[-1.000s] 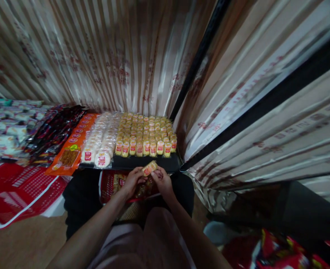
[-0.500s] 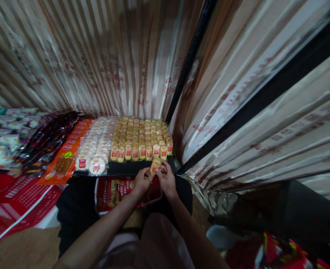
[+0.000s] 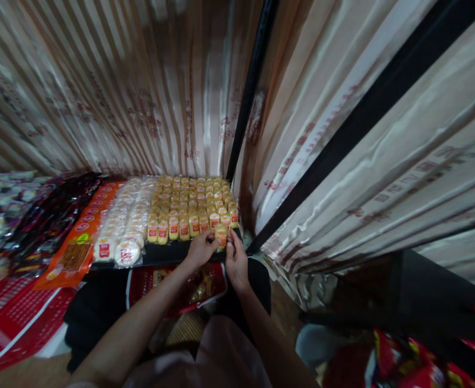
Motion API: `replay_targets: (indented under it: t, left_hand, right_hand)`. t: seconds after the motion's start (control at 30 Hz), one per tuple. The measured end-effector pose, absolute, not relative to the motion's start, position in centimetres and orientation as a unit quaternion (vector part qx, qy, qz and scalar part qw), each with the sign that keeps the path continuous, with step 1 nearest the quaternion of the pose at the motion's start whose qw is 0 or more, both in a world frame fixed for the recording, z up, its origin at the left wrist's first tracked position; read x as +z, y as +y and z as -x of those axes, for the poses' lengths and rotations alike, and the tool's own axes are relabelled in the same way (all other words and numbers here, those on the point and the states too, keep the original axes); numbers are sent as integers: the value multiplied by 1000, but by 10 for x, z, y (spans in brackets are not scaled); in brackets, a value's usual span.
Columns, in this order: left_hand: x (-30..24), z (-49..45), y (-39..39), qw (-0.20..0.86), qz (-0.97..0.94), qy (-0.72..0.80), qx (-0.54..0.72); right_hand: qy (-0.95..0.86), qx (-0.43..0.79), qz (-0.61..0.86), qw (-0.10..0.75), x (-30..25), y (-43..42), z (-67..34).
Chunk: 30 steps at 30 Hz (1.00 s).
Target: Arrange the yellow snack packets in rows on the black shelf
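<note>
My left hand [image 3: 200,249] and my right hand [image 3: 235,260] both pinch one small yellow snack packet [image 3: 221,236] with a red label. They hold it upright on the dark shelf [image 3: 168,253], at the right end of the front row of many like yellow packets [image 3: 189,205]. Below my hands lies an open red bag [image 3: 173,283] with more snacks inside. My forearms reach up from the bottom of the view.
Left of the yellow packets lie rows of round white cakes [image 3: 126,231], orange packets [image 3: 76,248] and black packets [image 3: 43,221]. Striped shiny curtains [image 3: 140,97] hang behind and to the right, split by a black post [image 3: 248,102]. Red wrappers [image 3: 403,361] lie at the bottom right.
Both hands have carried the packet up and forward from above the red bag to the shelf's front row. The camera has turned a little to the right.
</note>
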<state>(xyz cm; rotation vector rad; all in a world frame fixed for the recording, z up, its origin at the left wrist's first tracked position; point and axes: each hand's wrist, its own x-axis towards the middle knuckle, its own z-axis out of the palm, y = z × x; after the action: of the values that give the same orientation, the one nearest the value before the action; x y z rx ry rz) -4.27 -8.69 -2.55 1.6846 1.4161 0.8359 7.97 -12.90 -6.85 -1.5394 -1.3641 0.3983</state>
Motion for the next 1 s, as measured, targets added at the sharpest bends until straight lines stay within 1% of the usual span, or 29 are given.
replay_targets:
  t: [0.07, 0.13, 0.2, 0.33, 0.53, 0.7, 0.8, 1.0]
  left_hand:
    - [-21, 41, -75, 352, -648, 570, 363]
    - [-15, 38, -64, 316, -636, 582, 396]
    - [-10, 35, -56, 320, -632, 578, 405]
    - [-10, 21, -47, 355, -642, 551, 398]
    - [-18, -6, -39, 319, -664, 547, 397]
    - [-17, -23, -34, 305, -731, 492, 362]
    - [-17, -28, -34, 275, -748, 502, 337]
    - [-17, -27, -41, 233, -750, 551, 282]
  right_hand:
    - [-570, 126, 646, 492, -75, -127, -77]
    - [-597, 94, 651, 459, -81, -123, -74]
    - [-624, 75, 649, 427, -87, -119, -73]
    - [-645, 51, 653, 395, -99, -111, -70]
    - [-635, 25, 666, 392, -106, -111, -69]
    - [-641, 12, 676, 362, -99, -114, -69]
    - [-646, 7, 666, 373, -98, -115, -69]
    - [-626, 12, 648, 432, -99, -117, -72]
